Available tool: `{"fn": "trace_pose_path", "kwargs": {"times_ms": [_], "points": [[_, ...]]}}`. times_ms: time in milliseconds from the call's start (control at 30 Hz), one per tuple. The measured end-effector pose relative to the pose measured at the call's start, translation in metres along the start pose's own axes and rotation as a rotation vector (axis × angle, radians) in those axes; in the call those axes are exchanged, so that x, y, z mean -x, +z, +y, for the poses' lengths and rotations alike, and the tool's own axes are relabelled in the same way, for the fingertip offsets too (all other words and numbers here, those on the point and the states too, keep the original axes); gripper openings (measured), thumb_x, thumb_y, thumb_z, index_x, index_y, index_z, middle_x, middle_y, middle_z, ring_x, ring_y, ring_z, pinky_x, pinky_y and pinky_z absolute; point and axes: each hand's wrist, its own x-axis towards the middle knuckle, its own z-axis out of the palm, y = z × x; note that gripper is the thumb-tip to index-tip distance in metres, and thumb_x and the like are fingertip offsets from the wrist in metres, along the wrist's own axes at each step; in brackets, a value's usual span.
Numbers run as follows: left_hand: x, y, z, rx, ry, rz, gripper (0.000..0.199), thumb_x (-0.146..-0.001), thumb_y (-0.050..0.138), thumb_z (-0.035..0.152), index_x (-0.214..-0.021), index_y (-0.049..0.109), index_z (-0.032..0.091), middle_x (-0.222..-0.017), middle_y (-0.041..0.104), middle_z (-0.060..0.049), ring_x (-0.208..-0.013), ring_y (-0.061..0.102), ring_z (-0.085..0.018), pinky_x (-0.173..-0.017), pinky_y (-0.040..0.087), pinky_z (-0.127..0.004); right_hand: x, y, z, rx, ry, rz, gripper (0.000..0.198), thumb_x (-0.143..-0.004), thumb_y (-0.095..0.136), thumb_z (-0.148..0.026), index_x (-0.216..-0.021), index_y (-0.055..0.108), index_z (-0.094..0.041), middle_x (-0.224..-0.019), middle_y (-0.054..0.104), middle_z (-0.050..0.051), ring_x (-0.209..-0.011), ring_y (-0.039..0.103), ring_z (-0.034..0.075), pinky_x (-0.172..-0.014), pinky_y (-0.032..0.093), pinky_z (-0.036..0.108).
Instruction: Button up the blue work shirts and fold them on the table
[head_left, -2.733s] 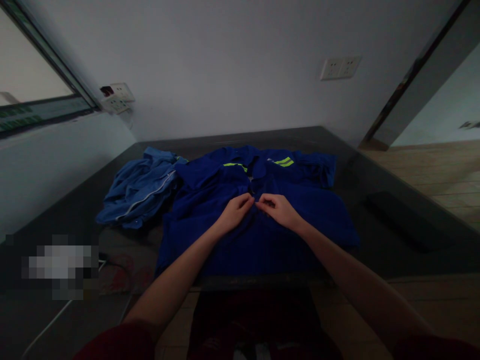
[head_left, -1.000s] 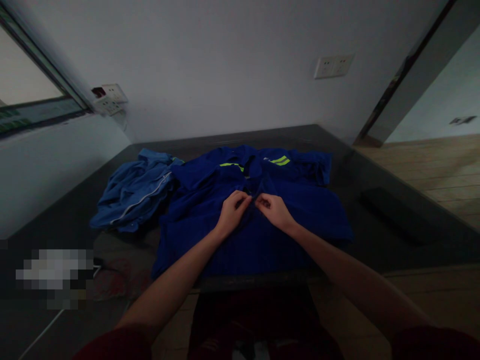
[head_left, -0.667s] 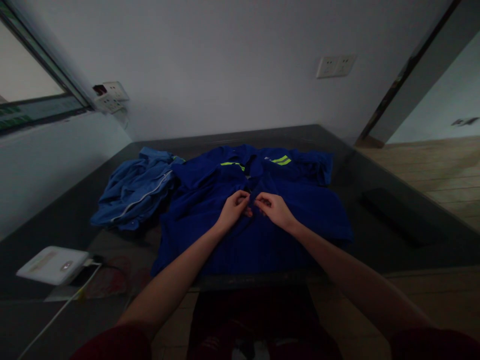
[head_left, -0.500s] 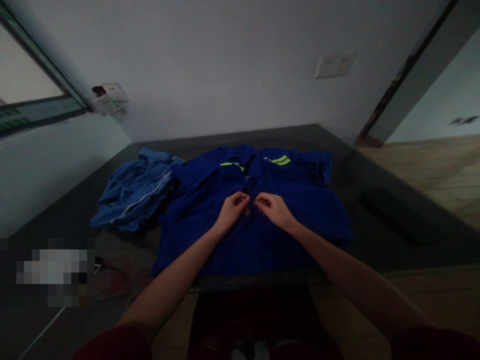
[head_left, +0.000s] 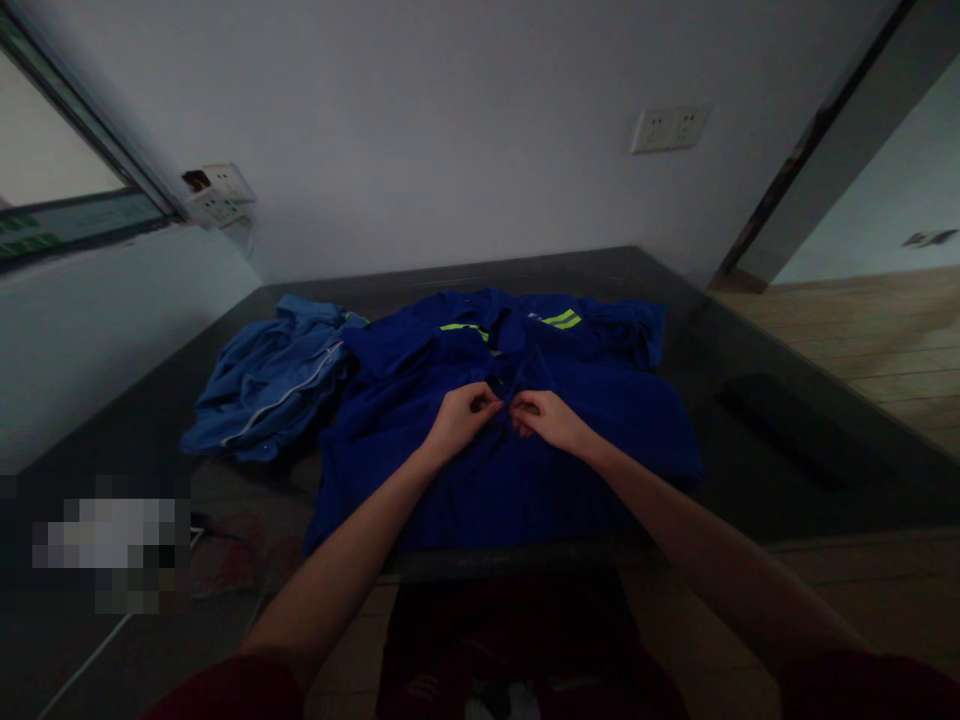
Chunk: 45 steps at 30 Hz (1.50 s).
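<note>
A dark blue work jacket (head_left: pixel 615 420) with yellow-green and grey reflective strips lies spread on the dark table (head_left: pixel 750 480), its collar toward the wall. At the middle of its front, my left hand (head_left: pixel 466 412) pinches one front edge between thumb and fingers. Just to the right, my right hand (head_left: pixel 547 418) is closed on the opposite front edge, fingers curled. The fingertips of both hands nearly meet. Whatever small fastening may lie between them is too dark and small to make out.
Left of the jacket lies a crumpled lighter blue garment (head_left: pixel 270 380) with white piping. A flat black object (head_left: pixel 787 430) rests on the right of the table. A white cable (head_left: pixel 86 665) runs at lower left, beside a blurred-out patch. Wall sockets (head_left: pixel 670 129) sit above the table.
Both hands stay at the jacket's front and have shifted only slightly, the right one a little lower. A bit of the front edge above the right fingers now stands up in a fold.
</note>
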Motion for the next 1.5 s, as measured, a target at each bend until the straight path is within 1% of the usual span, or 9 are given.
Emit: {"fn": "trace_pose_path", "kwargs": {"times_ms": [67, 167, 333, 500, 733, 867, 1000, 1233, 1500], "points": [[0.001, -0.001, 0.003, -0.148, 0.084, 0.028, 0.012, -0.081, 0.057, 0.026, -0.073, 0.060, 0.017, -0.071, 0.061, 0.000, -0.066, 0.054, -0.012, -0.061, 0.039, -0.022, -0.001, -0.002, 0.000, -0.037, 0.022, -0.052, 0.016, -0.086, 0.052, -0.026, -0.074, 0.055, -0.015, -0.062, 0.060, 0.000, -0.049, 0.057, 0.009, -0.049, 0.047, 0.020], [0.006, 0.001, 0.009, -0.294, 0.190, 0.021, 0.014, -0.084, 0.053, 0.025, -0.074, 0.059, 0.018, -0.073, 0.058, -0.001, -0.068, 0.052, -0.013, -0.064, 0.038, -0.023, 0.000, -0.003, 0.000, 0.003, 0.039, -0.026, 0.034, -0.088, 0.050, -0.042, -0.067, 0.053, -0.015, -0.055, 0.058, 0.000, -0.044, 0.053, 0.008, -0.043, 0.043, 0.019], [0.011, 0.006, 0.013, -0.328, 0.253, 0.027, 0.018, -0.088, 0.048, 0.026, -0.075, 0.058, 0.019, -0.078, 0.058, -0.002, -0.073, 0.054, -0.014, -0.069, 0.040, -0.024, -0.001, -0.002, 0.003, 0.021, 0.059, 0.037, 0.047, -0.086, 0.048, -0.055, -0.060, 0.052, -0.016, -0.047, 0.053, 0.000, -0.040, 0.049, 0.009, -0.041, 0.039, 0.020], [0.012, 0.005, 0.015, -0.314, 0.248, 0.046, 0.015, -0.088, 0.048, 0.027, -0.078, 0.057, 0.020, -0.082, 0.061, -0.003, -0.077, 0.056, -0.016, -0.072, 0.041, -0.025, -0.001, -0.002, 0.003, 0.045, -0.001, 0.087, 0.045, -0.089, 0.046, -0.050, -0.059, 0.052, -0.016, -0.047, 0.054, 0.001, -0.043, 0.052, 0.010, -0.046, 0.040, 0.021], [0.013, 0.000, 0.018, -0.442, 0.170, -0.093, 0.012, -0.085, 0.052, 0.033, -0.085, 0.058, 0.023, -0.078, 0.061, -0.003, -0.067, 0.053, -0.017, -0.063, 0.037, -0.025, 0.003, -0.003, -0.002, 0.309, -0.124, 0.105, 0.032, -0.089, 0.047, -0.032, -0.062, 0.055, -0.016, -0.054, 0.059, 0.002, -0.049, 0.055, 0.012, -0.050, 0.039, 0.022], [0.013, -0.002, 0.015, -0.412, 0.218, -0.137, 0.015, -0.086, 0.051, 0.034, -0.083, 0.060, 0.023, -0.079, 0.061, -0.003, -0.069, 0.054, -0.017, -0.063, 0.036, -0.024, 0.003, -0.005, -0.002, 0.354, -0.124, 0.088, 0.031, -0.088, 0.048, -0.030, -0.061, 0.055, -0.017, -0.054, 0.060, 0.002, -0.051, 0.055, 0.012, -0.051, 0.039, 0.022], [0.013, -0.002, 0.015, -0.497, 0.275, -0.195, 0.020, -0.090, 0.044, 0.034, -0.085, 0.059, 0.023, -0.081, 0.061, -0.004, -0.070, 0.056, -0.016, -0.063, 0.035, -0.024, 0.003, -0.006, -0.002, 0.286, -0.117, 0.037, 0.028, -0.087, 0.049, -0.028, -0.062, 0.054, -0.017, -0.054, 0.059, 0.001, -0.049, 0.055, 0.012, -0.051, 0.039, 0.022], [0.010, -0.003, 0.017, -0.338, 0.280, -0.210, 0.025, -0.091, 0.039, 0.029, -0.072, 0.052, 0.020, -0.066, 0.052, 0.001, -0.061, 0.048, -0.013, -0.060, 0.032, -0.023, 0.003, -0.007, -0.006, 0.100, -0.073, -0.017, 0.039, -0.083, 0.053, -0.048, -0.060, 0.053, -0.016, -0.053, 0.056, 0.000, -0.046, 0.053, 0.010, -0.048, 0.041, 0.021], [0.009, -0.001, 0.018, -0.220, 0.220, -0.092, 0.030, -0.089, 0.041, 0.029, -0.062, 0.044, 0.017, -0.058, 0.042, 0.004, -0.056, 0.039, -0.009, -0.055, 0.027, -0.022, 0.005, -0.005, -0.014, 0.036, -0.065, 0.027, 0.046, -0.081, 0.051, -0.057, -0.058, 0.052, -0.017, -0.050, 0.054, 0.000, -0.043, 0.050, 0.010, -0.044, 0.038, 0.022]]}}
